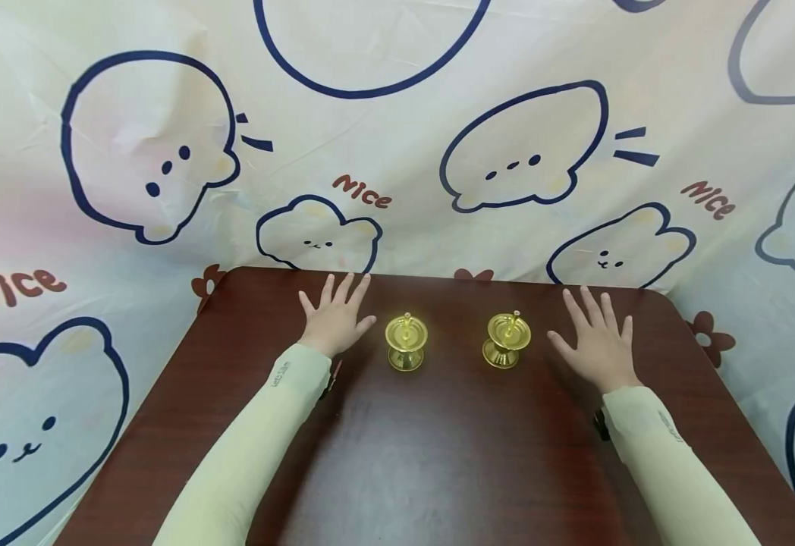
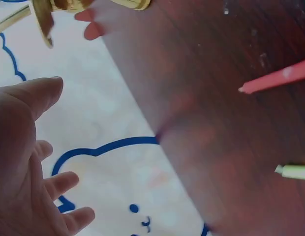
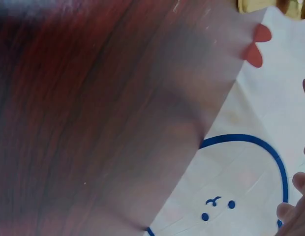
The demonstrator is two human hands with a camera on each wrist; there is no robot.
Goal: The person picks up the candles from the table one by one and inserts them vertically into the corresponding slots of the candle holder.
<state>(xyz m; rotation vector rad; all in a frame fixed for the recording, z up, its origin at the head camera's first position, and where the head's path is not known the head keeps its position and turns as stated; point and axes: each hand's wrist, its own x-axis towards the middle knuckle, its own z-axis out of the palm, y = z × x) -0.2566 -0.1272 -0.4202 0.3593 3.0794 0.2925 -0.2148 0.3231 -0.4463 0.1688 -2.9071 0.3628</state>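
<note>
Both hands are spread wide, fingers straight and apart, with nothing in their grasp: the left hand [image 1: 334, 322] toward the far left of the glossy, reddish-brown wood-grained surface [image 1: 438, 462], the right hand [image 1: 598, 349] toward its far right. Smooth, pale cream-green fabric sleeves [image 1: 254, 447] cover the arms. By the left wrist I can make out a slender red stick [image 2: 280, 76] with a narrow tip and a pale yellow-green stick [image 2: 296, 172]. Upright between the hands, well apart, are two shiny golden metal holders [image 1: 406, 343], each a shallow round dish above a flared round foot, a slim piece rising from the dish. Behind hangs a lightly creased white cloth [image 1: 397, 140], printed with navy bear outlines and brownish-red flowers.
</note>
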